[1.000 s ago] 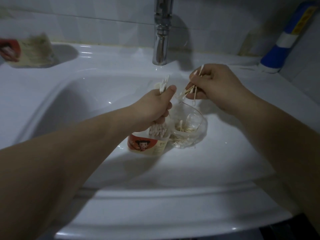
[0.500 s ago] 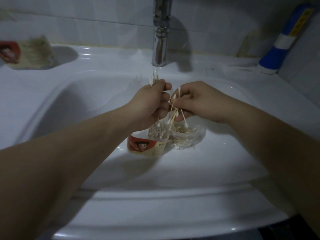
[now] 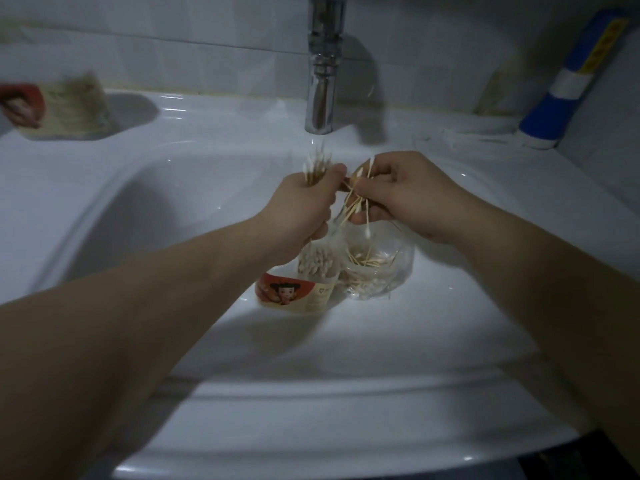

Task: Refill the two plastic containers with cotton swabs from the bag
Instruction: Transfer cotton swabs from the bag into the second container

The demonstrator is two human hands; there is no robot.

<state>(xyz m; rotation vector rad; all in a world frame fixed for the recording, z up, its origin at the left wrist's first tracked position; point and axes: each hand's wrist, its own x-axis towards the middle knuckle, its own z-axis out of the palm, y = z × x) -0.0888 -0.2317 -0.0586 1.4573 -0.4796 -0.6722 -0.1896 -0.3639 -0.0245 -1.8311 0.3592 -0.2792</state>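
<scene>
In the white sink basin (image 3: 180,216) stands a clear plastic container (image 3: 304,289) with a red cartoon label, partly filled with upright cotton swabs. Right beside it lies a clear bag (image 3: 377,268) with loose swabs inside. My left hand (image 3: 304,209) grips a bundle of cotton swabs (image 3: 317,168) above the container. My right hand (image 3: 405,192) pinches several loose swabs (image 3: 356,202) just above the bag's mouth, close to my left hand. A second labelled container (image 3: 59,109) stands on the sink's back left ledge, blurred.
A chrome tap (image 3: 323,74) rises behind my hands at the basin's back. A blue and white bottle (image 3: 568,95) leans against the tiled wall at the back right. The sink's front rim (image 3: 329,420) runs below my forearms.
My right hand dropped from near the tap to beside my left hand, then lifted slightly with several swabs. My left hand raised its bundle a little.
</scene>
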